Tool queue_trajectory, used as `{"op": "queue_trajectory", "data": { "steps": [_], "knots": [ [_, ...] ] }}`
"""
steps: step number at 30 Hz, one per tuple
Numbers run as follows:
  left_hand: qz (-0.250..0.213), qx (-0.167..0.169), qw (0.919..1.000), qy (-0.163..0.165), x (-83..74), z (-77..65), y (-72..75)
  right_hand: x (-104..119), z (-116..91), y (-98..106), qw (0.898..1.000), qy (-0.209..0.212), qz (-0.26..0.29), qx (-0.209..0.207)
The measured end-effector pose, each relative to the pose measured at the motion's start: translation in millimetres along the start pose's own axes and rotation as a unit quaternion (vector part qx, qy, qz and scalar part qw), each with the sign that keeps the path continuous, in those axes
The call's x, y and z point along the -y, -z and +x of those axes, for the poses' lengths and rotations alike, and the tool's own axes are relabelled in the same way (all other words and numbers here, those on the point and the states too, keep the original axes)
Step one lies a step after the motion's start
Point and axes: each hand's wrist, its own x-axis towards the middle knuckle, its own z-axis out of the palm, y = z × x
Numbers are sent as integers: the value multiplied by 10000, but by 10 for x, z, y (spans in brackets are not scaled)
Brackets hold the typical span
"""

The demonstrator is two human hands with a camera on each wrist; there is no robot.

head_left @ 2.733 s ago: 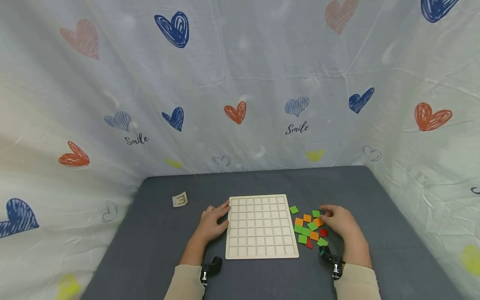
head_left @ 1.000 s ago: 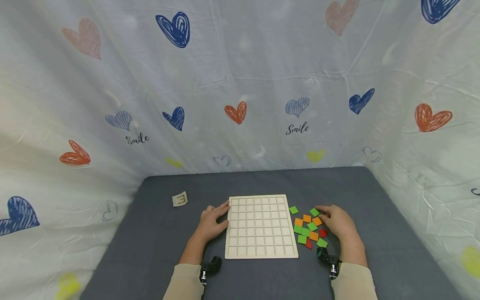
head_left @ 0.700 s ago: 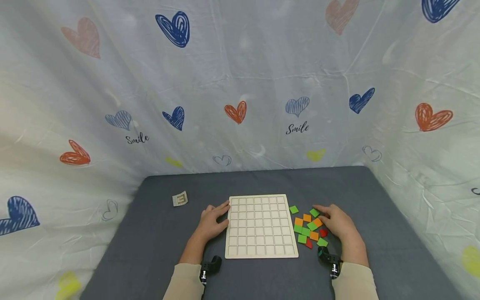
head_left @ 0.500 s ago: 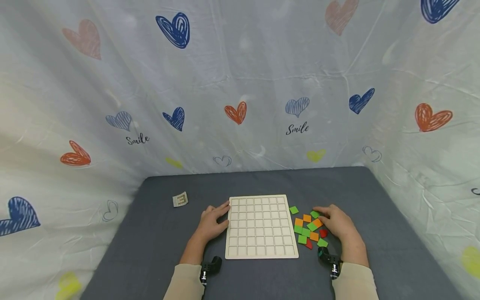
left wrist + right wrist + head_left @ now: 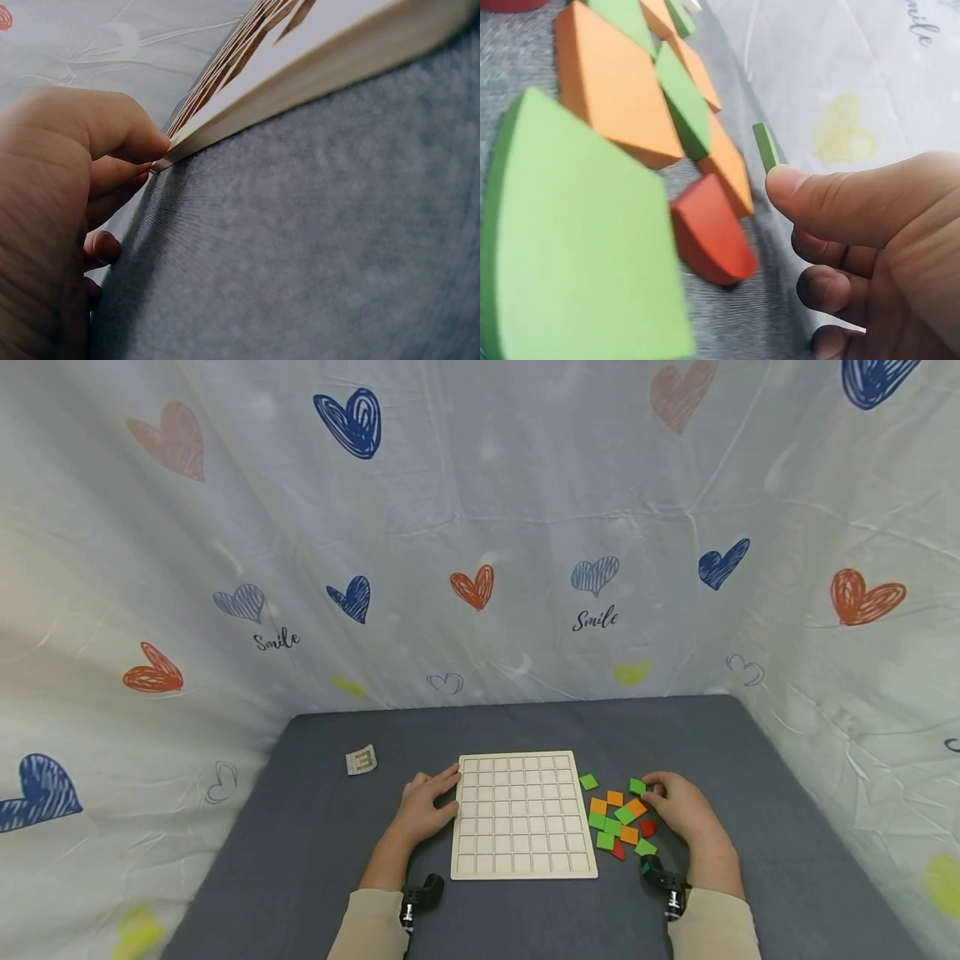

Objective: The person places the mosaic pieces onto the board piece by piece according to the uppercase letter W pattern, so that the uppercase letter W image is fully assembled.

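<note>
A pale wooden grid board [image 5: 523, 816] lies flat on the dark table, its square recesses showing bare wood. Along its left edge my left hand [image 5: 420, 807] rests, thumb and forefinger spread apart and touching the side; in the left wrist view the fingers [image 5: 127, 135] meet the board's rim [image 5: 300, 94]. To the right of the board, my right hand [image 5: 684, 808] pinches a green tile [image 5: 637, 787] between thumb and forefinger. The right wrist view shows that tile [image 5: 765, 146] edge-on, raised above the other pieces, with the remaining fingers curled below the thumb.
Between board and right hand lie several loose pieces: green tiles [image 5: 605, 841], orange tiles [image 5: 628, 835] and red pieces [image 5: 648, 828], one with a rounded side. A small printed paper [image 5: 362, 760] lies at the back left of the table [image 5: 510, 927]. A heart-printed curtain [image 5: 525, 527] surrounds the table.
My right hand has shifted slightly right from the pile, and the green tile under its fingertips has moved with it and is now pinched. My left hand and the board have stayed put.
</note>
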Motion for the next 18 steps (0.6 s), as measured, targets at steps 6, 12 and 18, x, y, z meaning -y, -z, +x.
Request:
{"op": "queue_trajectory", "data": {
  "steps": [6,12,18],
  "knots": [
    [-6,1,10000,-5,-3,-1,10,86,-13,92,9991,363,-64,-203],
    [1,55,10000,46,4,11,12,343,-70,162,9977,535,-154,-389],
    [-20,81,10000,50,6,8,10,615,-115,161,9962,748,-98,-441]
  ]
}}
